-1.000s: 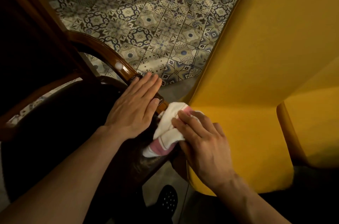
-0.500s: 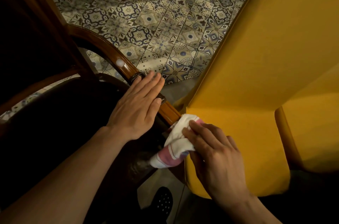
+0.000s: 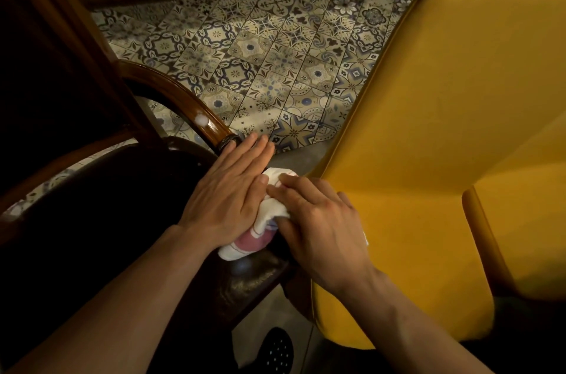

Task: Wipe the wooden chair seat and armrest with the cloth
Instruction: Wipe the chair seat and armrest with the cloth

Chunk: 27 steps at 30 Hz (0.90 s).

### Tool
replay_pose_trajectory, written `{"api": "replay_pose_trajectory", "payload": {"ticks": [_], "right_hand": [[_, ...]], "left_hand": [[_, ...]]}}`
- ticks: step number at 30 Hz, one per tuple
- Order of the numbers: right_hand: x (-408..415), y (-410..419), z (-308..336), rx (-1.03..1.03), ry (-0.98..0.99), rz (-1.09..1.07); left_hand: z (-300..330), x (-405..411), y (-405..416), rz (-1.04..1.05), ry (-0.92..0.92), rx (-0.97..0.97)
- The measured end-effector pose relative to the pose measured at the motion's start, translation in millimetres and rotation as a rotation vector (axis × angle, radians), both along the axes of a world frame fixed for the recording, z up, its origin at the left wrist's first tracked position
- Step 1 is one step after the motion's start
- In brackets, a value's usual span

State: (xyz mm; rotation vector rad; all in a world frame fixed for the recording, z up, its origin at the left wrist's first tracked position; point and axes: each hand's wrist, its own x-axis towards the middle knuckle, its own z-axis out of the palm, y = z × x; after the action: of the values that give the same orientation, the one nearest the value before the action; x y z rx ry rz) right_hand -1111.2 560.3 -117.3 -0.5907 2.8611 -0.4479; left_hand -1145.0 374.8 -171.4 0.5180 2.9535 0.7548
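A dark wooden chair fills the left side, its seat (image 3: 101, 220) almost black and its glossy curved armrest (image 3: 180, 101) running down to the middle. My left hand (image 3: 226, 189) lies flat, fingers together, over the armrest's front end and holds nothing. A white cloth with pink stripes (image 3: 263, 220) is pressed on the armrest's front end right beside it. My right hand (image 3: 318, 226) covers the cloth from the right and grips it. Most of the cloth is hidden between the two hands.
A yellow upholstered armchair (image 3: 444, 116) stands close on the right, its seat edge touching my right hand's side. Patterned floor tiles (image 3: 275, 61) spread behind. A dark perforated shoe (image 3: 277, 352) shows on the floor below the chair corner.
My right hand has slid the cloth up along the armrest toward my left hand, so the bare armrest end seen half a second ago is now covered. The left hand stayed put.
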Motion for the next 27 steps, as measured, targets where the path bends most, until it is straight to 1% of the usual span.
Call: {"api": "replay_pose_trajectory", "payload": {"ticks": [3, 6, 7, 8, 11, 12, 13, 14, 17, 20, 21, 23, 25, 27], "right_hand": [[1, 11, -2, -0.064, 0.008, 0.050], [-5, 30, 1, -0.133, -0.009, 0.010], [-21, 24, -1, -0.154, -0.023, -0.005], [-38, 21, -1, -0.179, -0.028, -0.044], [-49, 52, 5, -0.354, 0.017, -0.324], [-63, 45, 2, -0.378, 0.031, -0.384], [-78, 33, 0, -0.385, 0.048, -0.423], [-86, 27, 5, -0.411, 0.068, -0.455], [-124, -4, 19, -0.504, 0.143, -0.456], [-159, -42, 30, -0.542, 0.208, -0.390], [-169, -56, 32, -0.547, 0.190, -0.344], [-184, -81, 34, -0.548, 0.075, -0.220], [-192, -99, 34, -0.460, -0.029, -0.008], [-191, -114, 29, -0.314, -0.123, 0.275]], "left_hand": [[1, 3, 0, -0.001, -0.006, -0.005], [0, -2, 1, -0.017, 0.017, -0.009], [-3, -9, -16, 0.042, 0.011, -0.015], [-6, -14, -29, 0.090, 0.004, -0.026], [-8, -13, -16, 0.045, 0.026, -0.056], [-13, -12, -23, 0.084, 0.019, -0.047], [-17, -12, -30, 0.121, 0.006, -0.033], [-17, -11, -26, 0.113, 0.007, -0.035], [-15, -5, -16, 0.072, 0.022, -0.050], [-13, -2, -3, 0.065, 0.019, -0.091], [-12, -1, 0, 0.062, 0.019, -0.107], [-11, 3, 4, 0.050, 0.018, -0.118], [-9, 5, 7, 0.030, 0.014, -0.099], [-10, 6, 8, 0.026, 0.007, -0.084]]}}
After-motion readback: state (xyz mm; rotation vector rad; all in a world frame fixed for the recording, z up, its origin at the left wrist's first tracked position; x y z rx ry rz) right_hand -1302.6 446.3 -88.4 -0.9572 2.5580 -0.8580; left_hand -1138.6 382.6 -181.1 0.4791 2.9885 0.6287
